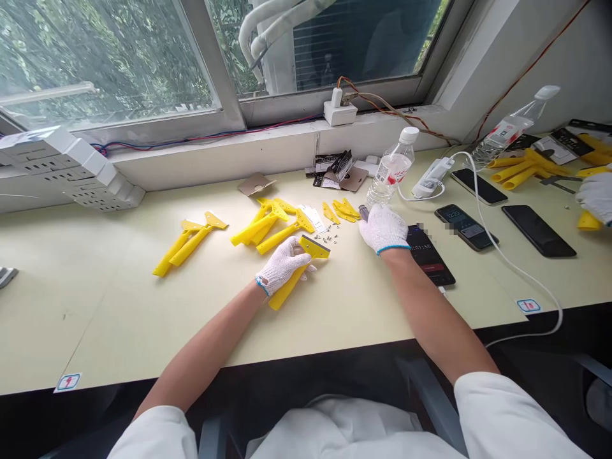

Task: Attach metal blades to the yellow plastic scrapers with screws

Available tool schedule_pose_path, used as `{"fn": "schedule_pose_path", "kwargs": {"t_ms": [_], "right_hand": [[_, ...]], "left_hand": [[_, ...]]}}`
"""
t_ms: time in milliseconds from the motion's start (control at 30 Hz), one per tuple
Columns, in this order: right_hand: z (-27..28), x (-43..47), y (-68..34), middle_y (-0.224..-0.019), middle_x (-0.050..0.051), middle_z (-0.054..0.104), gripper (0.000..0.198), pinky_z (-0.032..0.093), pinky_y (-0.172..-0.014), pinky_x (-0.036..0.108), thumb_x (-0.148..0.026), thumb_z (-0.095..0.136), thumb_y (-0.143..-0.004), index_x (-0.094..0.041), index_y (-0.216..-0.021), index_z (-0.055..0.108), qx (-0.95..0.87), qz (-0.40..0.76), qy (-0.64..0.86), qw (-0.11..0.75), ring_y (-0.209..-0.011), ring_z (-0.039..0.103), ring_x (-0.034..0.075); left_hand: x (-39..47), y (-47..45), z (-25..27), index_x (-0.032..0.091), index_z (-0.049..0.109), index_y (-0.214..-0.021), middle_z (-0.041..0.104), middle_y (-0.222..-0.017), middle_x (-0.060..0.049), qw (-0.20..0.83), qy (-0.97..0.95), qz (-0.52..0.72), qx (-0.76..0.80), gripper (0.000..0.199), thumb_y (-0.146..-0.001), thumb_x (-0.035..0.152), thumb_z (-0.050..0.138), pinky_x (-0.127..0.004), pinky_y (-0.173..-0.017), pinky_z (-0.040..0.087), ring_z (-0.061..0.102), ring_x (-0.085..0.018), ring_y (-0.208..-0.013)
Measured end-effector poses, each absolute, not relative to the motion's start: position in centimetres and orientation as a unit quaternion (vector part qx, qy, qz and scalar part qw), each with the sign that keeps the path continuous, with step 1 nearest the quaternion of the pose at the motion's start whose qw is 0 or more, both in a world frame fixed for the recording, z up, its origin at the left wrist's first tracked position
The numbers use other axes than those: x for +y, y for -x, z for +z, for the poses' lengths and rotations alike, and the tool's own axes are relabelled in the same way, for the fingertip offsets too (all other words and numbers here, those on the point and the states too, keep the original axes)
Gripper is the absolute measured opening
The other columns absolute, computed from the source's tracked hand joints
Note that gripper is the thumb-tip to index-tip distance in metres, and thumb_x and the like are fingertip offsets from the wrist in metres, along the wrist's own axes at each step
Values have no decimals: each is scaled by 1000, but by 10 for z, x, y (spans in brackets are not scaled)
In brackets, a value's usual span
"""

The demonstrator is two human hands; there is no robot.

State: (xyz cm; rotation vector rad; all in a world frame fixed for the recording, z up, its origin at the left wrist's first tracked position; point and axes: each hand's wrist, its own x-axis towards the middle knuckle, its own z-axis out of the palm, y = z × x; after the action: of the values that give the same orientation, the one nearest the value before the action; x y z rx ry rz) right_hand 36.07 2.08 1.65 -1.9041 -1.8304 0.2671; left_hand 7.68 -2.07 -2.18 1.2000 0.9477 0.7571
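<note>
My left hand point(285, 260), in a white knit glove with a blue cuff, is closed around a yellow scraper point(287, 290), its head tilted up to the right with a dark blade edge. My right hand point(385, 229), gloved the same way, is closed on what looks like a screwdriver point(364, 212); only its dark handle end shows beyond the fingers. Between the hands lie several small screws point(327, 239). Just behind them are white blades point(313, 218) and loose yellow clamp plates point(345, 210). More yellow scrapers point(268, 223) lie beyond my left hand.
Two scrapers point(191, 245) lie further left. A water bottle point(393, 166) stands behind my right hand, with a phone point(433, 255) beside its wrist. A white cable point(507, 268) crosses the table's right side. A neighbour's gloved hand point(595, 197) is at far right.
</note>
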Motion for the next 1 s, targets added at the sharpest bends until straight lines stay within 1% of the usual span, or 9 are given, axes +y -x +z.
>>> {"fn": "schedule_pose_path", "kwargs": {"t_ms": [67,167,233,333,467,633,733,833,1000], "right_hand": [[16,15,-352,-124,28,71,24,57,-101,46,-23,71,-102,-8,-121,71,-691,97,668,258,-116,70,36],[4,2,-331,-111,13,76,11,59,-94,38,-21,71,-99,-19,-110,71,-757,128,577,279,-102,72,28],[-10,-4,-316,-101,6,75,10,59,-86,33,-15,68,-98,-22,-105,69,-825,160,440,317,-90,71,22],[-31,-8,-301,-100,5,74,14,59,-84,33,-10,64,-99,-21,-108,66,-855,129,300,403,-89,71,20],[-43,-7,-295,-96,4,74,13,59,-81,31,-9,64,-101,-21,-105,64,-850,57,281,442,-85,70,19],[-44,-7,-292,-93,2,76,13,61,-80,30,-10,65,-103,-23,-106,64,-835,11,261,484,-82,72,17],[-42,-9,-291,-88,1,74,13,59,-76,30,-10,64,-103,-22,-105,64,-840,-21,258,476,-76,70,17],[-36,-10,-291,-83,2,70,14,56,-72,31,-9,63,-102,-22,-98,62,-860,-61,262,435,-73,66,18],[-28,-6,-297,-85,4,71,16,58,-75,33,-8,59,-104,-21,-95,62,-891,-77,227,385,-77,68,20]], "left_hand": [[-23,-79,-24,25,63,-104,84,-107,-4,649,-521,353,429,32,-87,37,87,-33,-60,62,87,-32,-89],[-25,-81,-27,24,59,-99,82,-105,-5,635,-515,371,439,36,-84,35,90,-31,-54,61,87,-32,-84],[-26,-82,-29,22,59,-99,81,-102,-6,630,-522,372,438,38,-83,34,91,-31,-53,62,87,-31,-84],[-25,-81,-35,21,60,-99,79,-96,-6,625,-530,382,427,39,-83,35,92,-30,-52,64,86,-28,-82],[-25,-81,-41,20,61,-96,77,-88,-3,620,-535,407,404,36,-84,34,91,-28,-49,63,82,-23,-72],[-27,-81,-40,20,64,-92,77,-84,-3,613,-540,414,402,31,-83,32,90,-28,-47,62,82,-24,-72],[-28,-81,-39,20,65,-93,78,-83,-4,616,-537,410,405,32,-82,33,91,-27,-47,61,82,-24,-71],[-27,-81,-36,20,66,-96,78,-82,-3,620,-535,396,415,34,-81,35,93,-27,-47,61,81,-22,-67],[-24,-80,-29,20,63,-95,78,-79,-3,632,-556,371,392,34,-83,35,90,-27,-48,60,75,-18,-57]]}}
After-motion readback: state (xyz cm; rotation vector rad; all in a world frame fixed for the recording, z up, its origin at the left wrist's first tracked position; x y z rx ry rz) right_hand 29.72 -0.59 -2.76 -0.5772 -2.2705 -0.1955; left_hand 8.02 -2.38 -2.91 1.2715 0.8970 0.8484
